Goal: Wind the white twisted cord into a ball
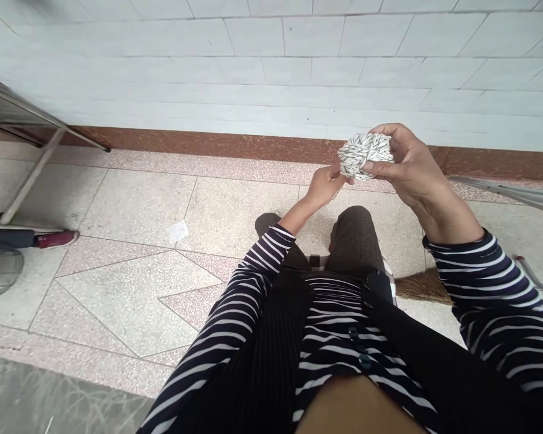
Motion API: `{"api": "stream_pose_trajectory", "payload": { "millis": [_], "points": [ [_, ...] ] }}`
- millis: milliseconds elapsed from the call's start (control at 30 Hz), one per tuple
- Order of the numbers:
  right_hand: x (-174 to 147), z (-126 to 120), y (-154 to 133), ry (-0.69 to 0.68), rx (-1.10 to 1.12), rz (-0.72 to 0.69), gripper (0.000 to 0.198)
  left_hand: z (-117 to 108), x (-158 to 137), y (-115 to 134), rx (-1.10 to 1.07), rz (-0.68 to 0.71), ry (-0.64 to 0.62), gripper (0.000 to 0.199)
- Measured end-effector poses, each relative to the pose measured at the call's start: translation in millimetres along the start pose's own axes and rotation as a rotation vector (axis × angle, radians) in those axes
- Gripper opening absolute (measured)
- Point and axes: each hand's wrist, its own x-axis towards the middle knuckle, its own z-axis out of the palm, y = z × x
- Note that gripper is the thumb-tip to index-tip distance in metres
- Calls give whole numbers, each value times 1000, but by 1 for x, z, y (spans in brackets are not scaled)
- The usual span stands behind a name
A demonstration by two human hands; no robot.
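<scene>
Out in front of my knees I hold up a small bundle of white braided cord [359, 155] with thin dark streaks in it. My right hand [409, 163] grips its right side, thumb across the front and fingers behind the top. My left hand [324, 185] is closed at the bundle's lower left edge, its fingertips pressed there and partly hidden. A pale strand seems to run down by the left wrist.
A white tiled wall [294, 72] rises ahead. On the left are a metal-framed table [31, 111], a person's dark red shoe [57, 239] and a wire basket [2, 271]. White scrap [178, 231] lies on the floor. Metal legs [511, 191] and brown bristles [423, 286] are at right.
</scene>
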Motion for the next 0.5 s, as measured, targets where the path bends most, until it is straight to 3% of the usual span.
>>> {"api": "stream_pose_trajectory", "payload": {
  "millis": [100, 267, 367, 500],
  "points": [
    [1, -3, 0, -9, 16, -8, 75, 0, -8, -1, 16, -6, -21, 27],
    [9, -11, -1, 178, -34, -203, 83, -1, -38, -21, -27, -63, -63, 24],
    [20, -18, 13, 289, -113, -314, 79, -2, -56, -29, -30, -166, -93, 18],
    [35, -28, 46, 329, -261, -309, 74, -7, -71, -33, 13, -218, -128, 14]
  ]
}}
